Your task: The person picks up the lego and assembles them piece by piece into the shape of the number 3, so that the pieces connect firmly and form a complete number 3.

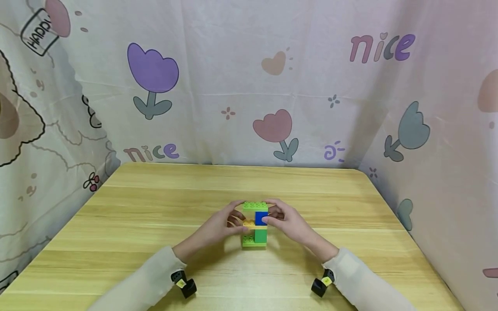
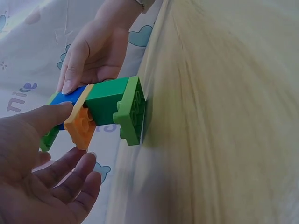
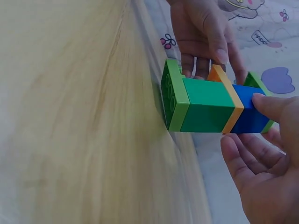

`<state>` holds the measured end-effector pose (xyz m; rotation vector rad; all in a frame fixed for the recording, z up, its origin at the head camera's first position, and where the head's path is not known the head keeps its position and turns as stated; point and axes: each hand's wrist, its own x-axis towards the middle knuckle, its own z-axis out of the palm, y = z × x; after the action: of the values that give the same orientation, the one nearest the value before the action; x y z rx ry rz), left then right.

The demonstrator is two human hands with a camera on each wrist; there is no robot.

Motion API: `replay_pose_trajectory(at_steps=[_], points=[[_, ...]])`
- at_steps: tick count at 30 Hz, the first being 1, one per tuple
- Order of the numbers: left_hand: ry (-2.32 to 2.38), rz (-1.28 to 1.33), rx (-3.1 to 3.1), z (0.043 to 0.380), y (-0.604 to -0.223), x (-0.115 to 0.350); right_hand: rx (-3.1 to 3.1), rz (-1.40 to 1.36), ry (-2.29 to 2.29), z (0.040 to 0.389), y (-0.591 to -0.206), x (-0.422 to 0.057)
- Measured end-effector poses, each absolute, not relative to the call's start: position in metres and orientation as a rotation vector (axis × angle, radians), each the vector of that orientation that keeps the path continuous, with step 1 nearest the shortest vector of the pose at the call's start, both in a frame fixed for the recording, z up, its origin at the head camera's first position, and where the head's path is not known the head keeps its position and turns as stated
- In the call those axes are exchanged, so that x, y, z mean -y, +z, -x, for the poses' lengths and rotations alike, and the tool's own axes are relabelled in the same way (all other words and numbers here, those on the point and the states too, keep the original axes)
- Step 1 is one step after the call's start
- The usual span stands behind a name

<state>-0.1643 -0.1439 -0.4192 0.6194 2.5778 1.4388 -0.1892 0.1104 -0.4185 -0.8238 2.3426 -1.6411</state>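
A small tower of toy building bricks stands upright on the table in the head view. Its light green base plate (image 1: 254, 244) carries a green brick (image 1: 261, 236) at the right end. Above that come an orange plate (image 1: 250, 224), a blue brick (image 1: 259, 218) and a light green top plate (image 1: 254, 206). My left hand (image 1: 217, 226) holds the tower's left side, its thumb by the orange plate and index finger at the top plate. From the right, my right hand (image 1: 292, 224) grips it, thumb on the blue brick (image 3: 247, 109) and index finger at the top plate.
The wooden table (image 1: 155, 194) spreads around the tower on all sides. A printed cloth (image 1: 218, 65) hangs behind it and along both sides. Each wrist wears a small black camera, one on the left (image 1: 183, 284) and one on the right (image 1: 323, 283).
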Motion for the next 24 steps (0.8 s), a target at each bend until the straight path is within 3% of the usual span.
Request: replay_pose_trajectory(at_steps=[11,24], points=[[1.417,-0.658,-2.640,0.163,-0.420,0.140,-2.239,0.676,-1.724,0.181,-0.400,-0.109],[1.430,-0.764,-2.626,0.163,-0.419,0.137,-2.159,0.613,-1.793,0.194,-0.417,-0.113]])
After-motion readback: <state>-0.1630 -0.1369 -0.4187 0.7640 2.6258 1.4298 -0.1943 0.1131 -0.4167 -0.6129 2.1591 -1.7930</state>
